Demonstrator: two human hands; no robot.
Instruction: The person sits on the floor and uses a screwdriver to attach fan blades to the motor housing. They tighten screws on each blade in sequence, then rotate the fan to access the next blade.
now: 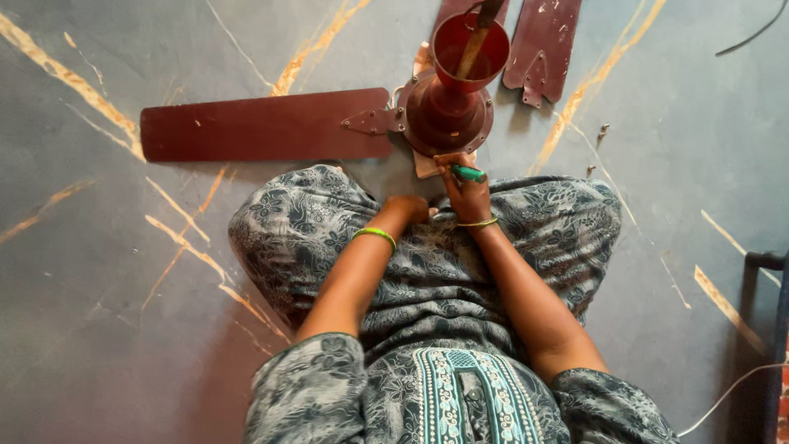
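green-handled screwdriver in right grip

A loose dark-red fan blade lies on the grey streaked floor, near small screws.

You sit on a grey floor veined with orange; a dark red ceiling fan lies far ahead, one loose blade to its right.
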